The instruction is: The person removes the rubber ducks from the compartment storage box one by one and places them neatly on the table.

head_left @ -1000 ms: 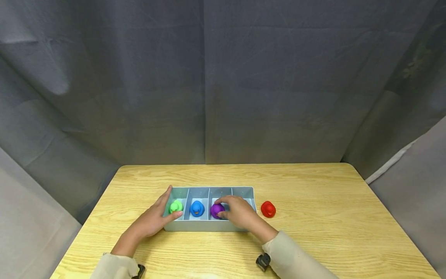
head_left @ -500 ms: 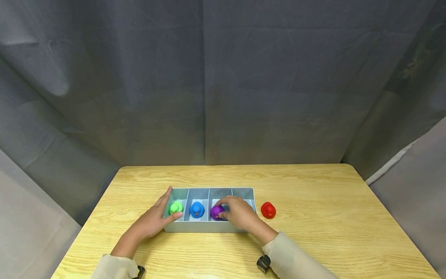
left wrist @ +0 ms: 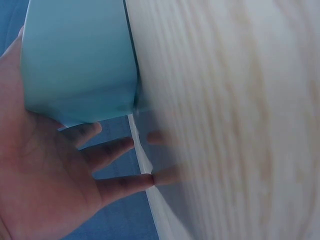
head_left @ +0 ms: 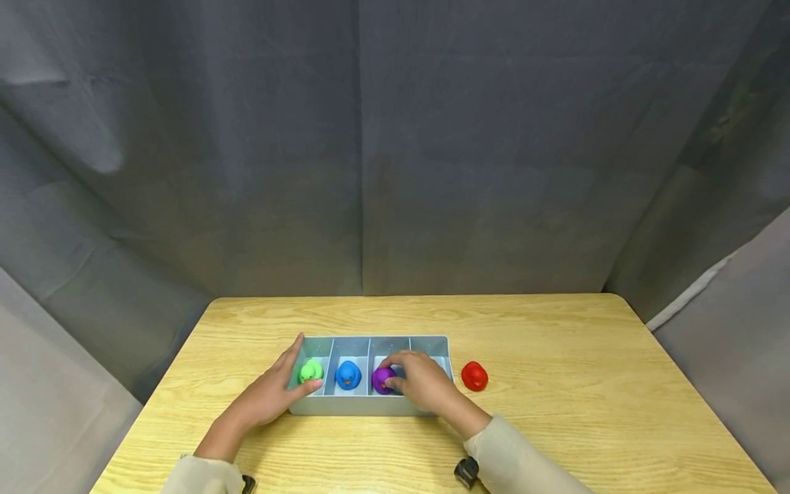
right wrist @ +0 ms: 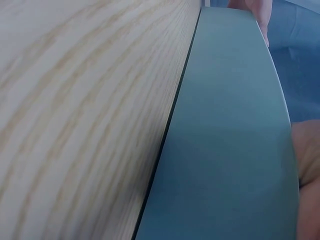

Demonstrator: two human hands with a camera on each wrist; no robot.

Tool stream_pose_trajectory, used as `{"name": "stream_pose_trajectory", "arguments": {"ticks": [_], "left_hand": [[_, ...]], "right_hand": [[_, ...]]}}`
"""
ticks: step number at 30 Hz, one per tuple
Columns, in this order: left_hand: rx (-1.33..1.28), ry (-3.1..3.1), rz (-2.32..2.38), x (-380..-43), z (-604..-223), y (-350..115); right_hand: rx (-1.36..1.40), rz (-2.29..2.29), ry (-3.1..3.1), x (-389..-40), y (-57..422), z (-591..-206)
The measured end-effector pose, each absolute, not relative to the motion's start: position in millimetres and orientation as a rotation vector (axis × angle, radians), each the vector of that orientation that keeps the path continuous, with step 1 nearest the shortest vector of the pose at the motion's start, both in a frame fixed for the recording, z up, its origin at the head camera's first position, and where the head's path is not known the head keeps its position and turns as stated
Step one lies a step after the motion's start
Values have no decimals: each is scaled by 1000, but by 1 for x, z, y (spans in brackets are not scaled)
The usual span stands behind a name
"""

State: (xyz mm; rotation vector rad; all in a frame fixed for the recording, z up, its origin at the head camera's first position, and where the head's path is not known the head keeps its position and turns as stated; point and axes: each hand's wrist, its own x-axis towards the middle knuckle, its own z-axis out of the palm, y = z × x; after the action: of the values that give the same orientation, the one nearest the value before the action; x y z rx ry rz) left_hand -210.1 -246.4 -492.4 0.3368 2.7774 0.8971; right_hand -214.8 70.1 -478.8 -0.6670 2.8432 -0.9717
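A grey-blue tray (head_left: 358,406) with several compartments in a row stands on the table. My left hand (head_left: 265,394) lies at its left end, thumb over the front rim; the left wrist view shows the fingers (left wrist: 122,186) straight and spread beside the wall. A green rubber duck (head_left: 310,370) sits in the leftmost compartment, near that thumb, and a blue rubber duck (head_left: 348,374) in the one beside it. With thumb and fingers, my right hand (head_left: 426,384) holds a purple rubber duck (head_left: 380,379) inside the third compartment. In the right wrist view, the tray's front wall hides the duck.
A red rubber duck (head_left: 474,376) rests on the table just right of the tray. The wooden table (head_left: 555,412) ends at a far edge in front of a grey curtain (head_left: 395,171). Light fabric panels hang at both sides.
Everything sits slightly lower in the head view, as the camera has tilted a little. Both hands keep their places on the tray and the purple duck.
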Motion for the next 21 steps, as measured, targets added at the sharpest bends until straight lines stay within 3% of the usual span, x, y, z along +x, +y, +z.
{"name": "stream_pose_trajectory", "arguments": {"ticks": [21], "left_hand": [[322,2768,898,-210,-491,-246]], "right_hand": [[-746,-1060,2866,-213,76,-474]]}}
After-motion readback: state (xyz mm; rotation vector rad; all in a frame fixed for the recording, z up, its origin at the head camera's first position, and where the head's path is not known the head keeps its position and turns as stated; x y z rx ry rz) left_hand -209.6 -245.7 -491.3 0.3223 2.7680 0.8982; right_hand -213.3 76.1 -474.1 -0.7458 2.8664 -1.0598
